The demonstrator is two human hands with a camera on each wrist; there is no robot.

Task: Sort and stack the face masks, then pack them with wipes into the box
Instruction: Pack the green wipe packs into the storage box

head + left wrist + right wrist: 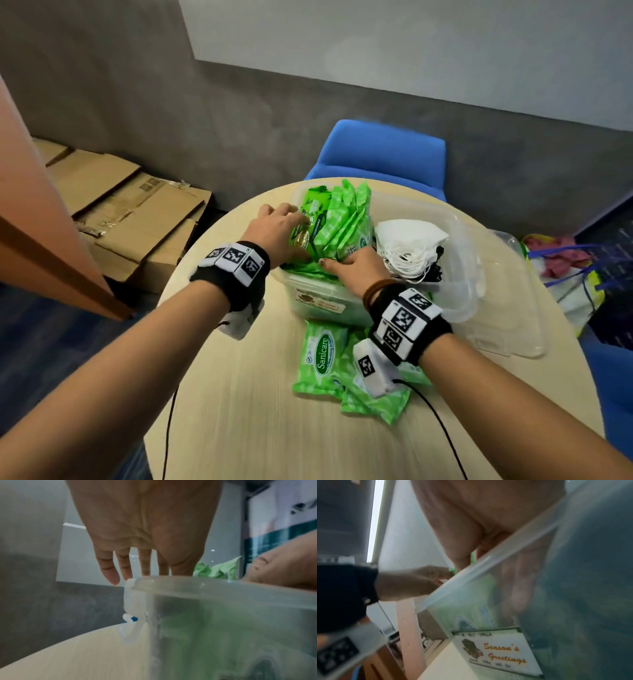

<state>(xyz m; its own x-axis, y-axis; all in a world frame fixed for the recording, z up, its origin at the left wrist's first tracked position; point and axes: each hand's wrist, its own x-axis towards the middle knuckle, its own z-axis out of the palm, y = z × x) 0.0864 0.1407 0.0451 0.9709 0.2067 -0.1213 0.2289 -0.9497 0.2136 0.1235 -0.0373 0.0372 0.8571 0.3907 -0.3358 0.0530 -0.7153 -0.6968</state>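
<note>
Reaching into the clear plastic box (pixel 459 246) at frame centre, the left hand (pixel 274 233) lies with straight, slightly spread fingers against the upright green wipe packs (pixel 337 222) in the box's left half, while the right hand (pixel 356 270) presses flat, fingers extended, on the packs at the near edge. The white face masks (pixel 407 246) sit stacked in the box's right half, with darker ones just beside them. More wipe packs (pixel 320 359) lie on the round table (pixel 239 411) below the box, lower centre.

Both forearms reach forward, left hand (pixel 274 229) fingers extended, right hand (pixel 356 270) palm down, fingers straight
</note>
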